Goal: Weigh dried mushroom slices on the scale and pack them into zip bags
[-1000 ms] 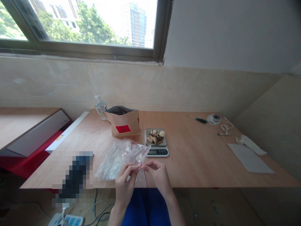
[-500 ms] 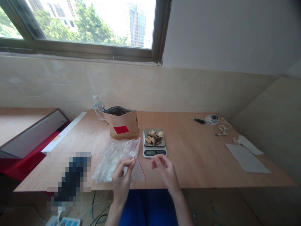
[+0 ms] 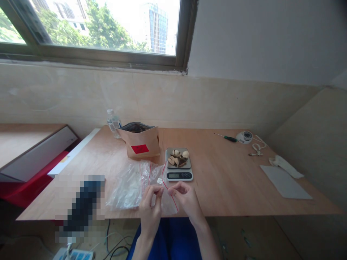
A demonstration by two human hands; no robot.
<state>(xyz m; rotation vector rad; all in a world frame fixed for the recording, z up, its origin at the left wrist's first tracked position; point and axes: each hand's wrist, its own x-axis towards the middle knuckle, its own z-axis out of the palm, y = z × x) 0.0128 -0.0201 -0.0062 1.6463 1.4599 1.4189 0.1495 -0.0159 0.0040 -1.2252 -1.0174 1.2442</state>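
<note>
View from above a pale wooden table (image 3: 233, 180) set under a window, looking down at a seated person's two bare hands at the near edge.

The left hand (image 3: 150, 204) and right hand (image 3: 184, 196) meet close together, each with thumb and forefinger pinched on the top edge of a small clear zip bag (image 3: 167, 203) with a red seal strip. The other fingers are loosely curled. The bag hangs between the hands, just above the table's near edge, and its red strip runs at a slant.

Just to the left lies a loose pile of more clear bags (image 3: 127, 187) – it touches the held one. Just beyond the hands sits a small digital scale (image 3: 179, 175), with pale and brown dried pieces (image 3: 177, 159) heaped on its plate (its display is too small to read).

Behind the pile stands an open brown paper pouch (image 3: 141, 143) with a red label, and a water bottle (image 3: 113, 122) is near its left side. Well apart, at the far right, lie a green-handled screwdriver (image 3: 226, 137) and a grey sheet (image 3: 284, 182).
</note>
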